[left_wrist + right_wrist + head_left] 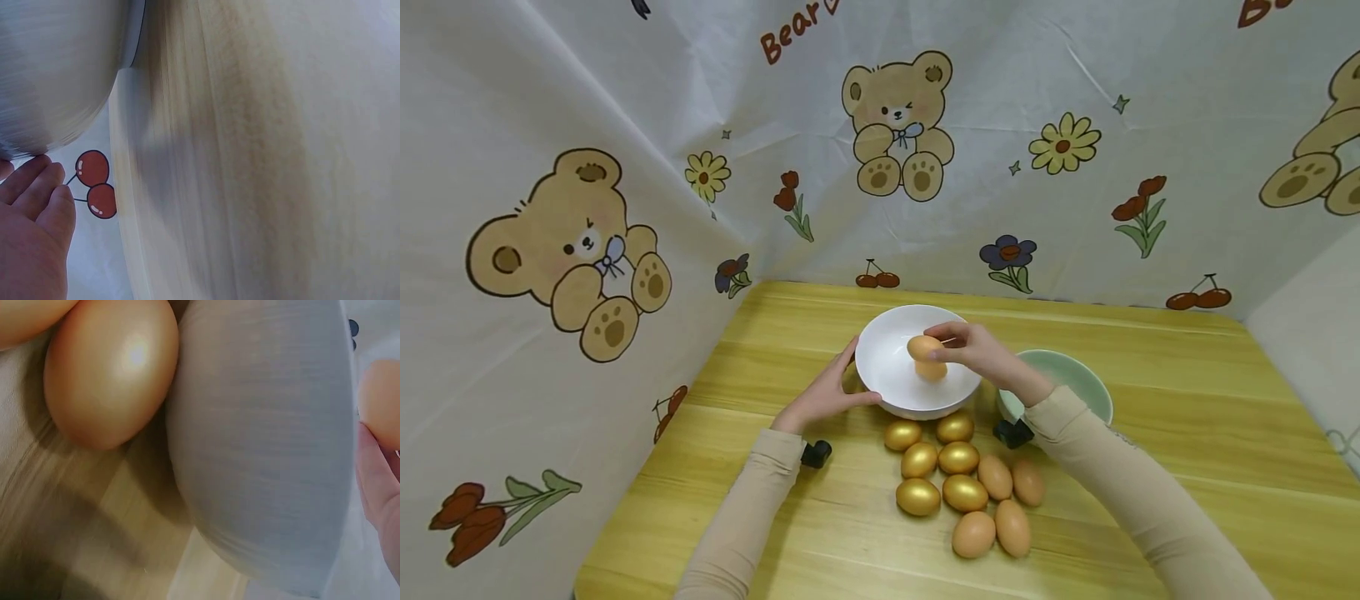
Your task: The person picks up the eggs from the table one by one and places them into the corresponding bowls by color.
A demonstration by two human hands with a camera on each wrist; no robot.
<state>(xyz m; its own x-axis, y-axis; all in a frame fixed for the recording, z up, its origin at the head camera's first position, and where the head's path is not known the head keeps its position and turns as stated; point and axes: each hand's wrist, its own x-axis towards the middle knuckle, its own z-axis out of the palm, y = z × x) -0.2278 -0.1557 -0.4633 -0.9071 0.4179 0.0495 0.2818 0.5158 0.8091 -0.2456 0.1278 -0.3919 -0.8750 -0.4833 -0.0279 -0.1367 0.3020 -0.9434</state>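
Over the white bowl (883, 358), my right hand (977, 350) pinches a brown egg (922, 347) between thumb and fingers. A second brown egg (932, 372) lies inside the bowl, partly covered by the held one in the head view. My left hand (826, 393) holds the bowl's left side, thumb at the near rim and fingers along the outer wall. The left wrist view has those fingers (44, 187) against the bowl's side. In the right wrist view the held egg (381, 400) shows beyond the rim.
Several gold eggs (919, 460) lie in front of the white bowl, with several brown eggs (995, 477) to their right. A green bowl (1071, 379) stands under my right forearm, partly hidden. A bear-print cloth (820, 250) borders the wooden table (835, 550) behind and at left.
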